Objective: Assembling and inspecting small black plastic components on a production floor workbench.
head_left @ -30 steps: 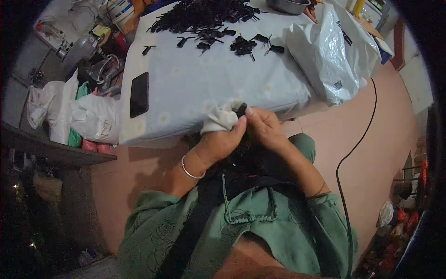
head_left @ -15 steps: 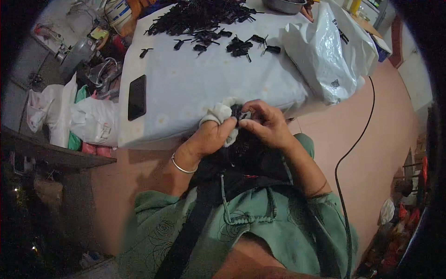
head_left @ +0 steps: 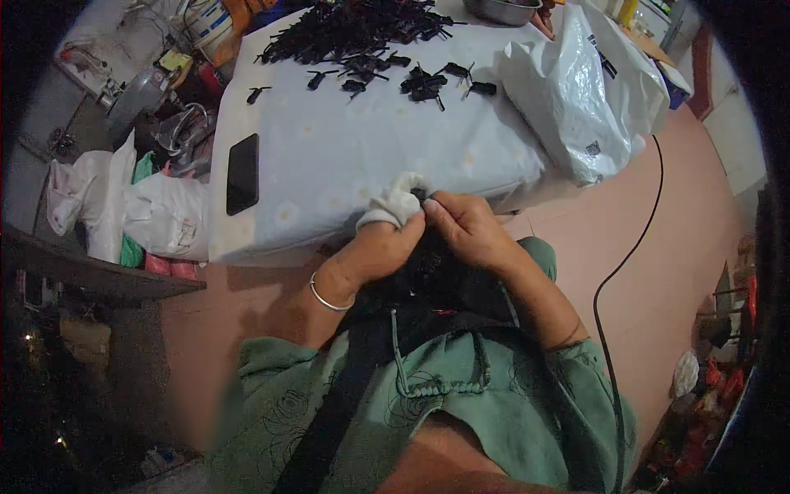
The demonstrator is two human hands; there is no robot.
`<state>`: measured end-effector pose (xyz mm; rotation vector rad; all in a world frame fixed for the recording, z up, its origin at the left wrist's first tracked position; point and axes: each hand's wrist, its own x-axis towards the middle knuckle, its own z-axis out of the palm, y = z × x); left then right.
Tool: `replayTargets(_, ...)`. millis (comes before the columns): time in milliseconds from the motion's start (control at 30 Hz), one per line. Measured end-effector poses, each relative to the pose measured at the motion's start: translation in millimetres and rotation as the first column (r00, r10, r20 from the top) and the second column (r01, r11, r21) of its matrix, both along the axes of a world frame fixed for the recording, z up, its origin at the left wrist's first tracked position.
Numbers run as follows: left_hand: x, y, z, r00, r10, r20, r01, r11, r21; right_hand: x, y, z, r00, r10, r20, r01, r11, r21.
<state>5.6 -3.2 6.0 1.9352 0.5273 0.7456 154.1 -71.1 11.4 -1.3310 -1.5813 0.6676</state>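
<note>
Left hand (head_left: 383, 247) closed on a small black part (head_left: 419, 195), white cloth (head_left: 400, 202) around its fingers. Right hand (head_left: 473, 232): thumb and forefinger pinching at the same part, mostly hidden between the hands. Both at the desk's (head_left: 370, 148) near edge. Open strip ahead, up to loose black pieces (head_left: 424, 83) and the pile (head_left: 354, 34). Phone (head_left: 243, 174) near left edge, plastic bag (head_left: 559, 107) at right edge. Floor (head_left: 568, 239) right has room; cable (head_left: 601, 309) crosses it.
</note>
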Motion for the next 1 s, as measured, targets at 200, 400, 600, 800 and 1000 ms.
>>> replayTargets(200, 8, -7, 3, 0.997, 0.081, 0.004, -0.070, 0.834, 0.547, -6, 5, -20, 0.970, 0.018, -0.242, -0.019, 1.000, 0.000)
replayTargets(400, 8, -12, 0, 0.979, 0.083, -0.186, -0.004, 0.920, 0.391, -6, 1, -36, 0.919, 0.021, -0.393, -0.066, 0.993, -0.099)
replayTargets(600, -3, 26, 35, 0.912, 0.003, -0.409, 0.156, 0.922, 0.354, 36, 2, -29, 0.978, -0.069, -0.198, 0.033, 0.984, -0.178)
replayTargets(800, 20, 127, 32, 0.884, 0.370, -0.285, -0.127, 0.778, 0.615, 45, 12, -28, 0.976, -0.200, -0.090, 0.202, 0.979, 0.011)
replayTargets(1000, 20, 267, 54, 0.449, 0.585, -0.675, -0.290, 0.810, 0.509, 72, 46, -21, 0.883, -0.456, -0.111, 0.469, 0.854, 0.228)
